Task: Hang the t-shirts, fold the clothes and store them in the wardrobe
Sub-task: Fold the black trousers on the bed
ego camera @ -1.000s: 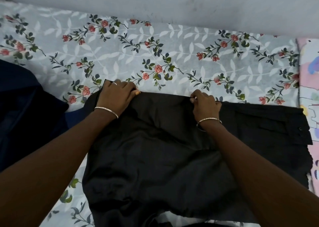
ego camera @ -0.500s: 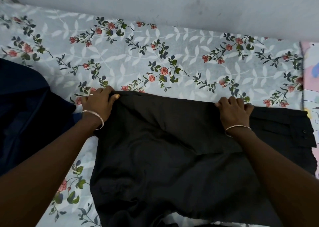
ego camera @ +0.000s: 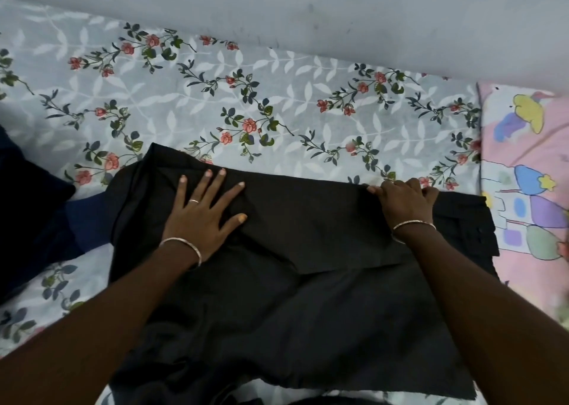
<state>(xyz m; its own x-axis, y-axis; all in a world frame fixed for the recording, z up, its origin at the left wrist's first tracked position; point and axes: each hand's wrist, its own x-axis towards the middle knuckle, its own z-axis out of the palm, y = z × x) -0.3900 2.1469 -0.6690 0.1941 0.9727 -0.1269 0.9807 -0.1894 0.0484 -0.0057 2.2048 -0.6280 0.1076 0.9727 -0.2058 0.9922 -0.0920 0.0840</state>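
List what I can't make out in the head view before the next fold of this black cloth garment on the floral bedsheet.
Head view only:
- Black cloth garment: near end cut off by the bottom edge; both forearms cover parts.
- Right hand: fingertips hidden behind its knuckles at the far edge; grip unconfirmed.
- Dark navy fabric: cut by the left edge; type unclear.
- Wardrobe, hangers: not in frame.

The single camera rides on my head, tilted forward and down, close over the bed (ego camera: pixel 277 96); my left hand (ego camera: pixel 201 216) and right hand (ego camera: pixel 403 203) reach in from below, the wall (ego camera: pixel 338 13) tops the frame.
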